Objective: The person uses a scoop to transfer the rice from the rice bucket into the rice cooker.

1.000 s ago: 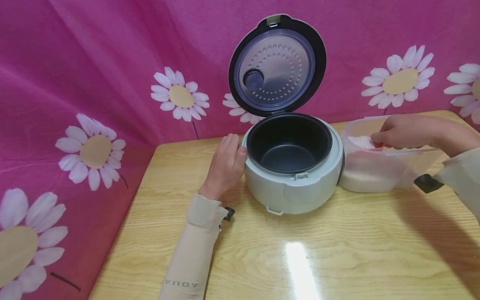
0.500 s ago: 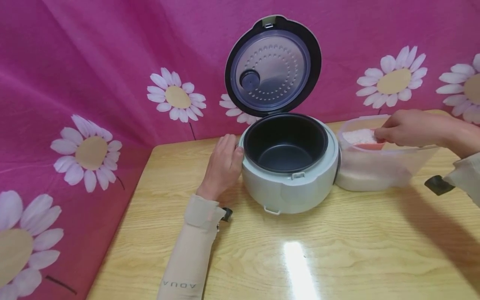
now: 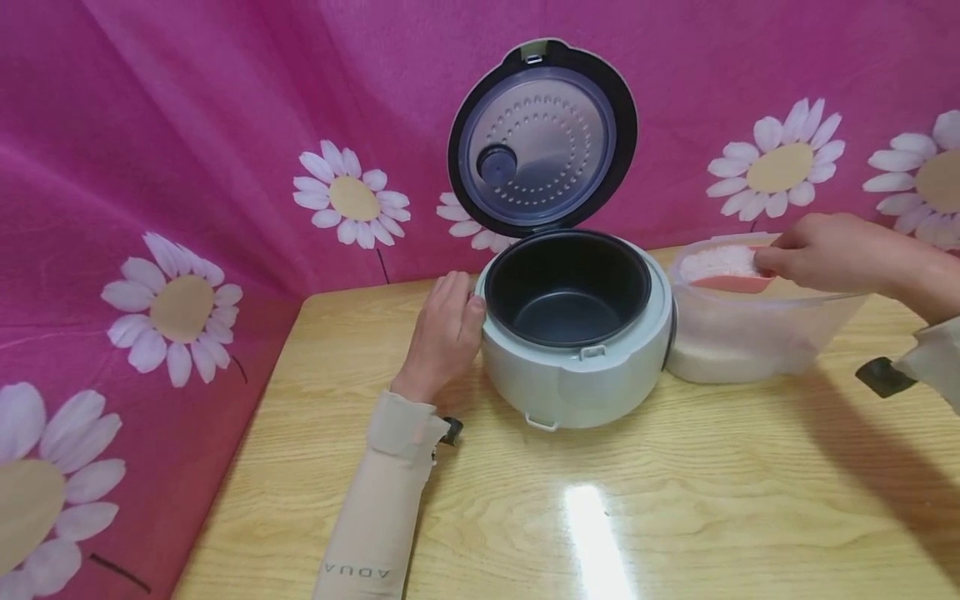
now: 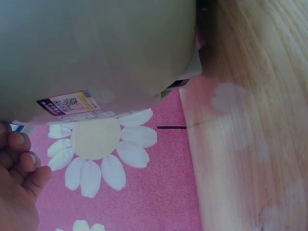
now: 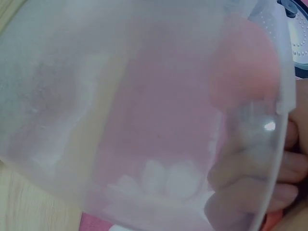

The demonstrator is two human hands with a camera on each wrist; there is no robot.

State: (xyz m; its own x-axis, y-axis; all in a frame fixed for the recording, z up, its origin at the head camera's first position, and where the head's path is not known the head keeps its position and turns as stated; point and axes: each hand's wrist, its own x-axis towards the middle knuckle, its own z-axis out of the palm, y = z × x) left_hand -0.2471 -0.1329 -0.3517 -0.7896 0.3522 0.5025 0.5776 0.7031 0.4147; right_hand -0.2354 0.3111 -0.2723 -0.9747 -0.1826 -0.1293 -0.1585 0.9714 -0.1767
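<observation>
A white rice cooker (image 3: 600,387) stands on the table with its lid (image 3: 547,142) raised; its dark inner pot (image 3: 566,312) has a bare bottom. My left hand (image 3: 444,333) rests against the cooker's left side, thumb at the rim; in the left wrist view its fingers are loosely curled beside the body. My right hand (image 3: 832,250) grips a red-orange scoop (image 3: 738,284) heaped with white rice (image 3: 720,261), at the mouth of a translucent plastic container (image 3: 795,321). More rice fills the container's lower part. The right wrist view shows the scoop (image 5: 245,67) and curled fingers (image 5: 240,192) through the container wall.
The rice container stands close against the cooker's right side. Behind both hangs a pink cloth (image 3: 390,75) printed with daisies, and it also runs along the left. The wooden table (image 3: 480,517) extends toward me, with a bright reflection on it.
My right hand has raised the scoop from inside the container to its mouth, and its heap of rice now shows more fully. My left hand stays by the cooker; the head view shifts slightly.
</observation>
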